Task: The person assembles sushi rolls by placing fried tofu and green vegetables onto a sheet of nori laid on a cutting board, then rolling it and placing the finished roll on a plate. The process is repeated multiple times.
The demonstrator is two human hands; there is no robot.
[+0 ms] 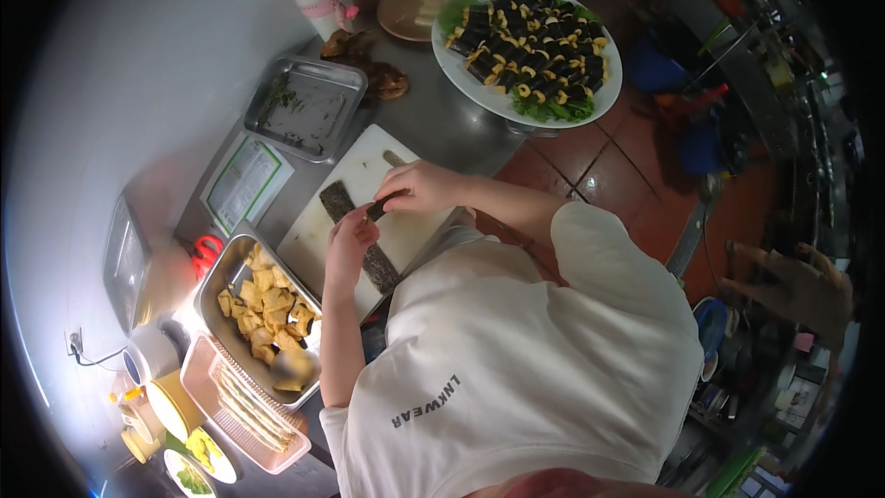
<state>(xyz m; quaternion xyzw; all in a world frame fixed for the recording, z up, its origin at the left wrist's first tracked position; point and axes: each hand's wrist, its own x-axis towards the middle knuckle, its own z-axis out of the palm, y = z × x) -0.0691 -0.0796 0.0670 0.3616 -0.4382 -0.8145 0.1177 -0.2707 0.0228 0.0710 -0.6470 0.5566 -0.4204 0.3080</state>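
Note:
Both of my hands meet over a white cutting board [309, 238]. My left hand [350, 238] and my right hand [420, 186] pinch a small dark seaweed roll [383, 207] between their fingertips. What is inside the roll is hidden by my fingers. Beneath my left hand a dark seaweed strip [379, 267] lies on the board, and more seaweed [336, 201] shows beyond that hand; I cannot tell whether they are one piece. A small greenish-grey piece [394, 159] rests at the board's far end, beside my right hand.
Left of the board stands a metal pan [214, 300] of golden fried chunks, beside a pink basket [198, 373] of pale sticks. Red-handled scissors [206, 254] lie near the wall. Farther off are a metal tray [318, 129] with green scraps and a white platter [452, 69] of seaweed rolls.

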